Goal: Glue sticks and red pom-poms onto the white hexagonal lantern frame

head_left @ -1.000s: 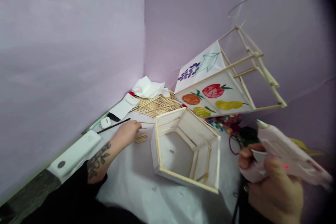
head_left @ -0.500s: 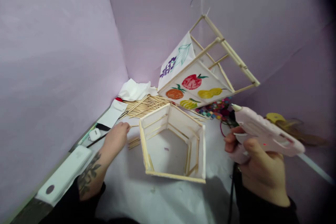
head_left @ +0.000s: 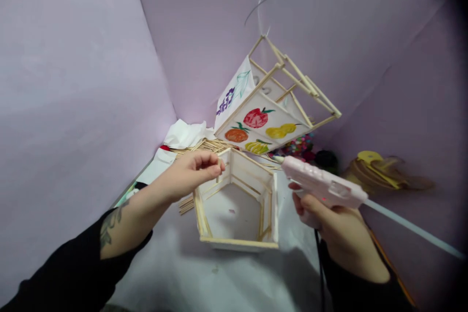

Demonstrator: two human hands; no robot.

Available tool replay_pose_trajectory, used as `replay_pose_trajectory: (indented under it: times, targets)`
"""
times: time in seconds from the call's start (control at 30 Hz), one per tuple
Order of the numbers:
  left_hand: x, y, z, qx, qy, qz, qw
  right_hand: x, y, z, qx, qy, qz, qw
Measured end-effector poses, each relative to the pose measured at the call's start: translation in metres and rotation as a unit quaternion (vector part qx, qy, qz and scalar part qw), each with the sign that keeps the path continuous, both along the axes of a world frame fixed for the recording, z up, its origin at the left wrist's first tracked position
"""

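My left hand (head_left: 199,171) pinches a short wooden stick (head_left: 219,170) between thumb and fingers, above the left rear edge of a five-sided frame. That frame (head_left: 239,243) is made of pale wooden sticks with white panels, and it stands on the white surface with its top uncovered. In my right hand (head_left: 329,224) is a pink hot glue gun (head_left: 321,183), its nozzle pointing left, just right of the frame's rear corner. A long translucent glue stick (head_left: 413,224) sticks out of the gun's back.
Behind stands a tilted stick lantern (head_left: 263,122) with painted fruit panels, a thin wire above it. Wooden sticks (head_left: 204,146) and white paper (head_left: 185,132) lie at the back left. Colourful beads (head_left: 298,146) and a yellow roll (head_left: 371,157) are at the back right.
My left hand has risen and moved right from beside the frame to over its rim, bringing the stick. My right hand has shifted left with the glue gun, nearer the frame.
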State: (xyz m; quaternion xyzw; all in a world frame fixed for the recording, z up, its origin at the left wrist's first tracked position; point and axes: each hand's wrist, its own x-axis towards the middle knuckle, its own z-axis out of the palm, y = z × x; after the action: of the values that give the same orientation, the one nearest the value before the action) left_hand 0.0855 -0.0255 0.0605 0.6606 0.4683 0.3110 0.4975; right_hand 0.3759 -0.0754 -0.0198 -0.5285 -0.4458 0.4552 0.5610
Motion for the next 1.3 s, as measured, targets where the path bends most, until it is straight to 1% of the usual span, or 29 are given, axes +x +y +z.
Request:
replay_pose_trajectory:
  times: [0.1,0.17,0.27,0.37,0.53,0.73,0.93,1.1,1.3]
  targets:
    - [0.018,-0.004,-0.001,-0.02,-0.042,-0.03,0.998,-0.008,-0.01,0.009,0.016,-0.047,0.044,0.998]
    - [0.026,-0.009,-0.003,-0.041,-0.061,-0.035,0.997,-0.013,-0.015,0.016,0.05,-0.06,0.062,0.995]
    - [0.035,-0.016,-0.006,-0.057,-0.093,-0.034,0.993,-0.015,-0.019,0.023,0.07,-0.073,0.088,0.991]
    - [0.04,-0.019,-0.006,-0.052,-0.118,-0.037,0.991,-0.014,-0.02,0.024,0.076,-0.081,0.121,0.986]
    - [0.041,-0.023,-0.005,-0.046,-0.138,-0.04,0.989,-0.013,-0.017,0.024,0.089,-0.098,0.146,0.98]
    - [0.041,-0.025,-0.006,-0.056,-0.151,-0.039,0.986,-0.015,-0.015,0.022,0.079,-0.117,0.142,0.98]
    - [0.044,-0.026,-0.003,-0.065,-0.149,-0.035,0.986,-0.019,-0.018,0.026,0.054,-0.084,0.131,0.986]
    - [0.044,-0.025,-0.003,-0.061,-0.141,-0.033,0.988,-0.018,-0.017,0.026,0.056,-0.101,0.142,0.983]
    - [0.045,-0.025,-0.002,-0.072,-0.139,-0.036,0.987,-0.021,-0.016,0.025,0.045,-0.081,0.117,0.989]
